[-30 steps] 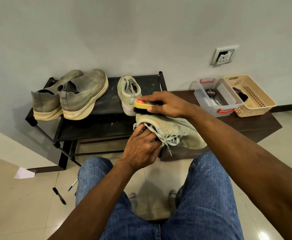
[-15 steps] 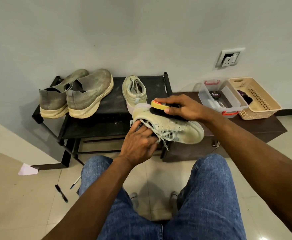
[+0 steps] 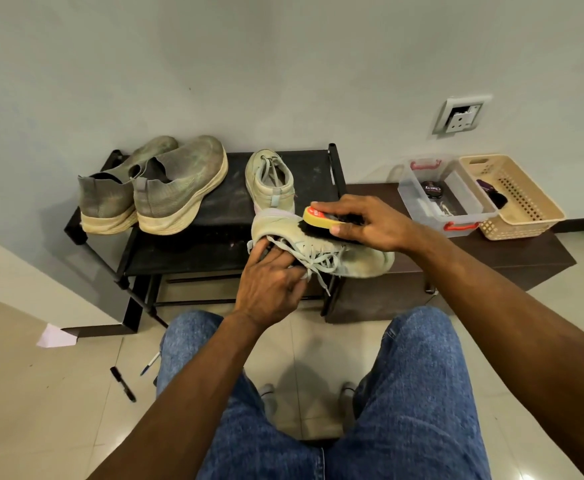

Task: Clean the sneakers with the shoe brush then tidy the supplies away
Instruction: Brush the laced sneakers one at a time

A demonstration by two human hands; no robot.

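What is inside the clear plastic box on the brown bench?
In the clear plastic box a round black polish tin and something small and white show. The box walls blur the rest.

**Brush on the held sneaker**

I see the pale laced sneaker [image 3: 321, 251] lying on its side, toe right. The yellow-backed shoe brush [image 3: 321, 221] presses its dark bristles on its upper. Its mate [image 3: 270, 178] stands just behind on the shelf.

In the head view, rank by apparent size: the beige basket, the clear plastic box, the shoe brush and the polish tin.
1-2. beige basket and clear plastic box: look alike, unranked.
3. shoe brush, partly hidden by the right hand.
4. polish tin.
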